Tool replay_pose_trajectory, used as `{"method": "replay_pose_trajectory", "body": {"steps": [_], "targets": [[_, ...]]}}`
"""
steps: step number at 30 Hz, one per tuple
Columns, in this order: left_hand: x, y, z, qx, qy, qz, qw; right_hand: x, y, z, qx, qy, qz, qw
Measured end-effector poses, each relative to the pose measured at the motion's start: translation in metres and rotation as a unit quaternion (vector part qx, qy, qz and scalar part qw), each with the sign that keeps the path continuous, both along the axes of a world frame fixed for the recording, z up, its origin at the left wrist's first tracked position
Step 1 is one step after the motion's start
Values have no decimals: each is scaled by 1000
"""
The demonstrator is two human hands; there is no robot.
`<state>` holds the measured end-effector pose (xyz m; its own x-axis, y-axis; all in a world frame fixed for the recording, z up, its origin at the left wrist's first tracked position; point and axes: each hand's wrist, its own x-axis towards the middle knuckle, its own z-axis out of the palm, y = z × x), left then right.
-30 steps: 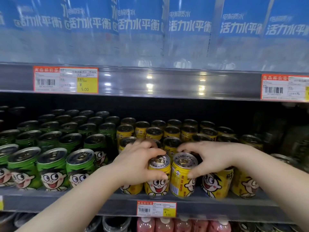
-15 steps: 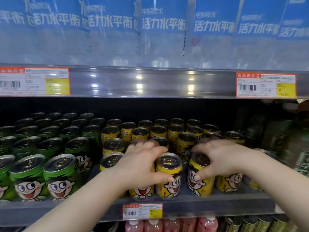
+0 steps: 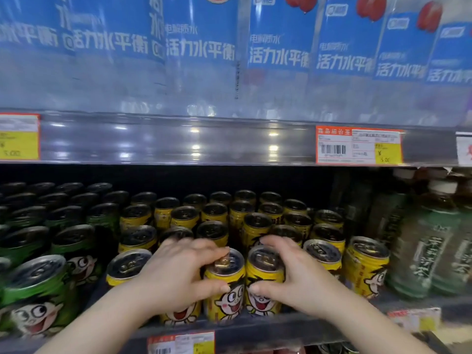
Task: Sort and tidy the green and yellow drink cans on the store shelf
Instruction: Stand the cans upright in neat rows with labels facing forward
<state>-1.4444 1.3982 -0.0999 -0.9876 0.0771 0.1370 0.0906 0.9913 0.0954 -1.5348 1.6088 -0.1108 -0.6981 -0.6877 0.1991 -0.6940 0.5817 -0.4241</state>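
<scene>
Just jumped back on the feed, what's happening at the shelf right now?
A person is straightening the front row of yellow cans. The left hand grips one yellow can by its top and front, and the right hand grips the neighbouring yellow can. Both stand upright side by side at the shelf edge. Green cans sit grouped to the left, bottled tea to the right.

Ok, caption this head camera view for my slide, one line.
Left hand grips one front-row yellow can, right hand its neighbour; green cans to the left, bottles to the right.
</scene>
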Motion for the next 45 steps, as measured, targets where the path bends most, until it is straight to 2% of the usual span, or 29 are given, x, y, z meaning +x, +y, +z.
{"method": "replay_pose_trajectory", "body": {"steps": [5,9,12,14,15,18,22,26,29,31,34,40,45], "targets": [[0,2,0,3,-15,7,1000,-1,-2,-8,-27,-5,19,999],[0,4,-1,0,-22,14,1000,-3,-1,11,55,1,42,998],[2,1,5,87,-23,9,996,-16,2,31,34,11,12,999],[2,-6,12,178,29,24,983,-36,3,42,6,37,-45,998],[1,-14,14,192,58,45,979,-45,2,46,31,43,-74,996],[-6,-44,19,143,67,133,978,-62,-8,51,149,33,-96,984],[-12,-70,27,119,-8,211,970,-67,-38,48,164,40,-58,984],[-9,-76,29,203,-71,203,955,-69,-59,44,219,41,-63,973],[-11,-75,25,237,-94,210,944,-74,-61,44,189,24,-56,980],[-14,-71,23,234,-111,213,942,-74,-62,46,172,5,-40,984],[-18,-69,23,198,-122,214,949,-73,-66,50,199,-29,-9,980],[-21,-74,19,162,-91,238,953,-62,-79,52,201,-91,19,975],[-17,-73,23,198,-114,217,949,-59,-99,40,233,-54,26,971]]}}
